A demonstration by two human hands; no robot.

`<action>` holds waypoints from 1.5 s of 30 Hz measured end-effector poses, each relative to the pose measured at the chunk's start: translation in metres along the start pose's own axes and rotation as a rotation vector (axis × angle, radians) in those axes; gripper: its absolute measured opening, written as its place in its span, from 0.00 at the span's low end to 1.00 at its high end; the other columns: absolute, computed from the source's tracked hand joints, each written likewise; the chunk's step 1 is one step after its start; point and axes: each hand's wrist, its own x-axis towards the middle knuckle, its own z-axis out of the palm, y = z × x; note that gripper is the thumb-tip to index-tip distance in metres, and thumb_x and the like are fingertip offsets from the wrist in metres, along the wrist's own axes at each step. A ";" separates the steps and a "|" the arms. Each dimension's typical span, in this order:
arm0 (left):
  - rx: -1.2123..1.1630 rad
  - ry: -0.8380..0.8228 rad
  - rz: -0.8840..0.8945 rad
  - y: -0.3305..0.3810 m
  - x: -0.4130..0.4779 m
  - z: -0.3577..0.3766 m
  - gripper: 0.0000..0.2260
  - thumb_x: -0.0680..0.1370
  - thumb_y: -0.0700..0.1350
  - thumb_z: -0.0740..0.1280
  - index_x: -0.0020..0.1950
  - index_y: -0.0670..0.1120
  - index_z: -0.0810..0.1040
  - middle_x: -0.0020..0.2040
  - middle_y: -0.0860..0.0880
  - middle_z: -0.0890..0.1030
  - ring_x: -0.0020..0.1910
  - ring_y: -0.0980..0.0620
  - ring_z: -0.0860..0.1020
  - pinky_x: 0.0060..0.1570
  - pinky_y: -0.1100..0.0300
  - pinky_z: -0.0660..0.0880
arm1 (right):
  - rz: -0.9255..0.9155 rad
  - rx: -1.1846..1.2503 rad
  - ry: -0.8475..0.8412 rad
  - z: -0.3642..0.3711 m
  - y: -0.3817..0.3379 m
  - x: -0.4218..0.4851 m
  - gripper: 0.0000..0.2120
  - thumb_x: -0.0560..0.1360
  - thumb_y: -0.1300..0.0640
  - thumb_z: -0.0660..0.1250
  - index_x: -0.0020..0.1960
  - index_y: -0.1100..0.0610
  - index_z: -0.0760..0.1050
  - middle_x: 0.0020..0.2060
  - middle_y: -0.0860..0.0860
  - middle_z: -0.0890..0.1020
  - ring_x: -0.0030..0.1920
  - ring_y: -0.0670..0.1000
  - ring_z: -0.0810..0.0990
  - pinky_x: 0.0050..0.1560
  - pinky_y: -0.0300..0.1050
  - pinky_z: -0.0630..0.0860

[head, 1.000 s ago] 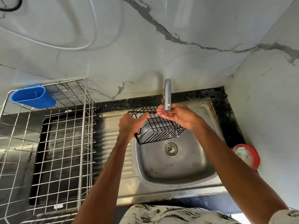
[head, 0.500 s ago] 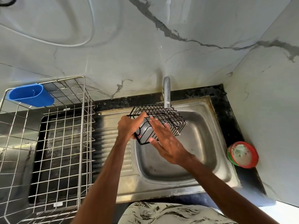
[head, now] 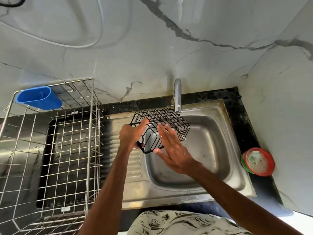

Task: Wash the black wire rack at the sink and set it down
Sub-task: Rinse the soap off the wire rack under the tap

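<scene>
The black wire rack (head: 166,118) is a small box-shaped basket held tilted over the steel sink (head: 218,141), its far end just under the chrome tap (head: 177,95). My left hand (head: 131,135) grips the rack's near left corner, thumb on the top rim. My right hand (head: 171,148) lies flat with straight, spread fingers against the rack's near side. I cannot see any water stream clearly.
A large steel wire dish rack (head: 54,150) with a blue plastic cup holder (head: 39,98) stands on the counter at the left. A round red-rimmed container (head: 258,161) sits on the black counter to the right of the sink. Marble walls close in behind and at the right.
My right hand left the tap and came down flat onto the rack's near side. My left hand kept its grip while the rack tilted and shifted slightly under the tap.
</scene>
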 end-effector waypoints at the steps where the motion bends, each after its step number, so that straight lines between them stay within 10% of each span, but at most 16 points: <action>1: -0.006 -0.005 -0.005 0.001 -0.001 -0.001 0.30 0.71 0.65 0.75 0.49 0.37 0.81 0.39 0.45 0.83 0.24 0.47 0.83 0.32 0.44 0.85 | -0.026 -0.025 -0.007 0.001 0.003 0.000 0.36 0.83 0.38 0.43 0.82 0.59 0.40 0.82 0.52 0.42 0.81 0.51 0.40 0.80 0.55 0.39; 12: 0.077 -0.027 0.036 -0.001 -0.009 0.000 0.27 0.70 0.65 0.75 0.44 0.40 0.81 0.35 0.48 0.80 0.29 0.45 0.85 0.32 0.46 0.85 | 0.503 0.216 -0.160 -0.012 0.105 0.020 0.48 0.73 0.21 0.38 0.82 0.51 0.53 0.81 0.46 0.51 0.81 0.49 0.48 0.81 0.49 0.47; 21: 0.120 -0.014 0.041 -0.004 -0.011 -0.010 0.24 0.73 0.62 0.75 0.41 0.40 0.77 0.35 0.48 0.80 0.27 0.47 0.85 0.35 0.49 0.86 | 0.055 0.182 -0.049 0.007 0.036 0.022 0.35 0.83 0.36 0.43 0.82 0.55 0.41 0.82 0.49 0.44 0.81 0.46 0.41 0.81 0.50 0.44; 28: 0.122 -0.043 0.076 -0.007 -0.014 -0.013 0.22 0.73 0.59 0.76 0.40 0.40 0.77 0.34 0.47 0.78 0.28 0.46 0.85 0.33 0.49 0.85 | 0.533 0.192 -0.152 0.000 0.116 0.008 0.54 0.68 0.18 0.33 0.82 0.51 0.40 0.82 0.49 0.41 0.81 0.51 0.39 0.80 0.59 0.44; 39: 0.148 -0.081 0.123 0.000 -0.003 -0.002 0.30 0.71 0.64 0.76 0.46 0.34 0.82 0.40 0.39 0.86 0.28 0.44 0.85 0.38 0.45 0.86 | -0.042 0.076 -0.028 -0.003 0.009 0.035 0.33 0.85 0.41 0.46 0.82 0.56 0.40 0.82 0.51 0.39 0.81 0.47 0.37 0.81 0.51 0.42; 45: 0.094 -0.130 0.124 -0.003 0.003 -0.004 0.30 0.70 0.59 0.79 0.52 0.31 0.83 0.49 0.36 0.87 0.31 0.44 0.86 0.40 0.38 0.85 | 0.234 0.004 0.087 -0.009 0.091 0.006 0.31 0.84 0.38 0.43 0.83 0.52 0.48 0.82 0.49 0.48 0.82 0.49 0.46 0.79 0.59 0.54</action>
